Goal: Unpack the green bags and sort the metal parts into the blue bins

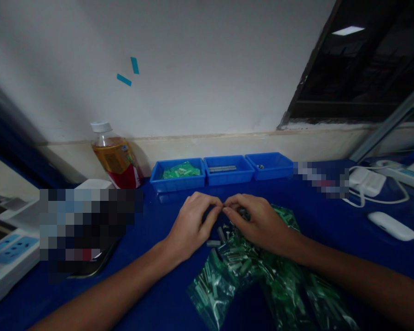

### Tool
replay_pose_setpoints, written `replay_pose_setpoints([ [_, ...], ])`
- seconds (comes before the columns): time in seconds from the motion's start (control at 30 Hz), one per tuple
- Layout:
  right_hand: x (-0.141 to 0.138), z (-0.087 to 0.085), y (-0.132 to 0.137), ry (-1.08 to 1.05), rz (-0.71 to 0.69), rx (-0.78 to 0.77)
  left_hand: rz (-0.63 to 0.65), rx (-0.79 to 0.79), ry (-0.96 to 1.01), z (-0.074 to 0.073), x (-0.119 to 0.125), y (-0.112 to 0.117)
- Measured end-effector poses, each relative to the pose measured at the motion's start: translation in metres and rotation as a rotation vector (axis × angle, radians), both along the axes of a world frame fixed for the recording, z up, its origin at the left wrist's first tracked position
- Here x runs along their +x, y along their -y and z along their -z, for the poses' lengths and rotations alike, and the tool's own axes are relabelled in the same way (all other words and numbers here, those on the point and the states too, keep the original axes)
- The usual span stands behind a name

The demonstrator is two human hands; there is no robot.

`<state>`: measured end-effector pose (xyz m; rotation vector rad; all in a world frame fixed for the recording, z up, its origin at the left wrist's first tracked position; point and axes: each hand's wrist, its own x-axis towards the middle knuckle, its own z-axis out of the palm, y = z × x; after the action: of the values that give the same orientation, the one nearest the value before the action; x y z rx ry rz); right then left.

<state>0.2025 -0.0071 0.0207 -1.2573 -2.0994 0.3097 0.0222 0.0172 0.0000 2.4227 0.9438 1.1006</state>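
My left hand (193,220) and my right hand (262,223) meet above the blue table, thumb and forefinger of each pinched together and the fingertips touching. Whatever sits between them is too small or hidden to make out. Under and beside my right hand lie loose small metal pieces (222,234), some like short bars and some like screws. Clear greenish plastic bags (212,289) filled with slim metal pieces spread below my hands and beneath my right forearm, which covers part of them.
Against the wall stand three blue bins: the left bin (177,185) with a green bag, the middle bin (230,178) with metal bars, the right bin (276,173) with small parts. A drink bottle (115,158), power strip (12,259), white case (391,225) and charger (367,180) flank the workspace.
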Motion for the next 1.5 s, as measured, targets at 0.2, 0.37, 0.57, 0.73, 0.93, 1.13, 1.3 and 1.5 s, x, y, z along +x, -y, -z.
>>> replay_pose_setpoints([
  [0.2,-0.004,0.003,-0.003,-0.031,-0.058,-0.045,-0.033,-0.131,-0.012,0.001,0.003,-0.005],
  [0.37,0.004,0.005,-0.008,0.023,-0.017,-0.029,-0.036,-0.11,-0.169,0.001,-0.009,-0.019],
  [0.57,0.015,0.01,-0.013,0.048,-0.005,-0.013,-0.077,-0.171,-0.267,0.009,-0.017,-0.028],
  [0.73,0.015,0.011,-0.012,0.058,-0.039,0.02,0.014,-0.196,-0.175,0.008,-0.014,-0.027],
  [0.93,0.009,0.01,0.002,0.162,-0.103,0.158,0.117,-0.701,0.372,-0.003,0.005,-0.009],
  [1.13,0.004,0.006,0.012,0.207,-0.151,0.201,0.251,-0.912,0.566,-0.003,0.013,0.003],
  [1.3,0.007,0.007,0.008,0.214,-0.117,0.206,0.21,-0.835,0.518,0.0,0.01,0.002],
  [1.5,0.01,0.007,0.005,0.124,-0.067,0.163,0.126,-0.541,0.291,0.001,0.007,0.009],
])
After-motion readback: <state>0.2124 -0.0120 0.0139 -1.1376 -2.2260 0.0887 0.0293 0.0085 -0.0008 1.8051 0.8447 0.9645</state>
